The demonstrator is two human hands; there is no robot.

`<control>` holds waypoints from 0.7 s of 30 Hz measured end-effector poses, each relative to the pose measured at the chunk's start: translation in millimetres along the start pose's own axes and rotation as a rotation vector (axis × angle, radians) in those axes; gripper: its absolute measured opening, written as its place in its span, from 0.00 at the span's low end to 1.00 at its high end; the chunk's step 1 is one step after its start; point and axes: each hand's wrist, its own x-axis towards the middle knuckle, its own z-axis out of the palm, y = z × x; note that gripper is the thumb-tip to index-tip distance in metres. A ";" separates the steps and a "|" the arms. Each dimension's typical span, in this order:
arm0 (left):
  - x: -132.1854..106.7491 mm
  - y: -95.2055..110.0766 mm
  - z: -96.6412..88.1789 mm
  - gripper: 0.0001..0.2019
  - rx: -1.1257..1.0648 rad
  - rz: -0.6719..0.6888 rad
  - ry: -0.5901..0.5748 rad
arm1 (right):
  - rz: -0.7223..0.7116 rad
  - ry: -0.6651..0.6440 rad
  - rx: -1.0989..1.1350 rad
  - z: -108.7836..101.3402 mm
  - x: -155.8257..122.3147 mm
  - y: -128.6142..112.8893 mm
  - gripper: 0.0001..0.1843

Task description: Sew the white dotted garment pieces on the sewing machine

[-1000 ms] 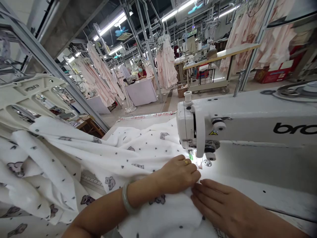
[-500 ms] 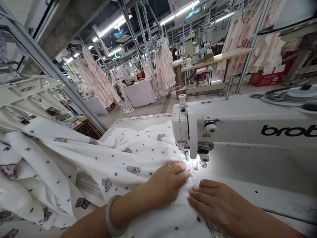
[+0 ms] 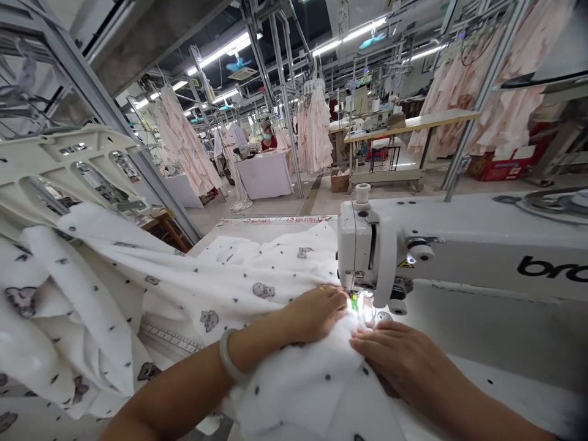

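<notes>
White fabric (image 3: 275, 312) printed with small grey bears and dark dots lies across the sewing machine bed and spreads left. My left hand (image 3: 316, 312), with a pale bangle at the wrist, presses its bent fingers on the cloth just left of the needle area. Right of the seam, my right hand (image 3: 399, 355) has its fingers closed on the fabric edge, thumb hidden. Both hands are close to the white sewing machine (image 3: 367, 245). Its lit presser foot (image 3: 354, 301), with a green piece, sits at the fabric edge between and beyond my fingertips.
On the left, a cream plastic rack (image 3: 78, 159) has part of the fabric draped by it. A measuring strip (image 3: 169, 337) shows on the table under the cloth. Pale pink garments (image 3: 186, 147) hang behind. A co-worker (image 3: 267, 138) is at a far table.
The view has shifted, placing the machine lower and farther right. The fabric edge has moved toward the presser foot, with both hands closer to it; cloth bunches more in front of my left forearm.
</notes>
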 end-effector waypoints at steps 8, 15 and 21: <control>3.8 15.8 -26.1 0.09 0.053 -0.003 -0.080 | 0.001 -0.004 -0.057 -2.4 -4.6 11.5 0.16; -44.2 60.7 -7.8 0.16 -0.003 -0.130 0.021 | 0.127 -0.067 -0.139 -12.9 -3.6 11.3 0.10; -44.4 43.3 5.3 0.11 -0.193 -0.202 0.188 | 0.034 -0.084 -0.159 -3.4 -3.0 10.9 0.13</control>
